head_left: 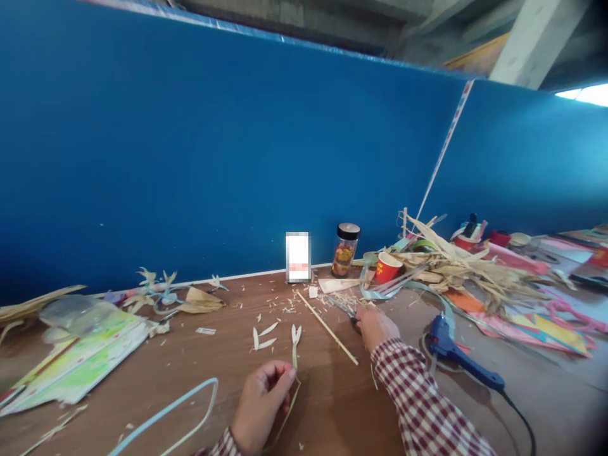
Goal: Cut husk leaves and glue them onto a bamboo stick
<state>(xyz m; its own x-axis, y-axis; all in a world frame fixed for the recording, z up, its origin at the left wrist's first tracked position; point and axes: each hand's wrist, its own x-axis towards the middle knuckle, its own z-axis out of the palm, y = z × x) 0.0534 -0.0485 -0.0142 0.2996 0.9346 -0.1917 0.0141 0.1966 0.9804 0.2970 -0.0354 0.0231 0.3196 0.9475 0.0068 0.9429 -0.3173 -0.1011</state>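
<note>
My left hand point(266, 400) pinches a thin stem point(295, 361) between thumb and fingers. The stem's upper end splits into pale, leaf-like husk pieces point(296, 333), and its lower part trails below my hand. My right hand point(377, 326) is closed around the dark handle of a pair of scissors point(342, 306), low at the table. The blades point away to the left, among pale scraps. Between my hands lies a thin wooden stick point(327, 328). Several loose husk petals point(264, 335) rest just beyond my left hand.
A blue glue gun point(458, 358) with its cord lies right of my right arm. Behind stand a lidded jar point(345, 250) and a red paper cup point(388, 267). Dry corn husks point(456, 269) pile up at right. A painted sheet point(90, 358) and light-blue strip point(166, 408) lie left.
</note>
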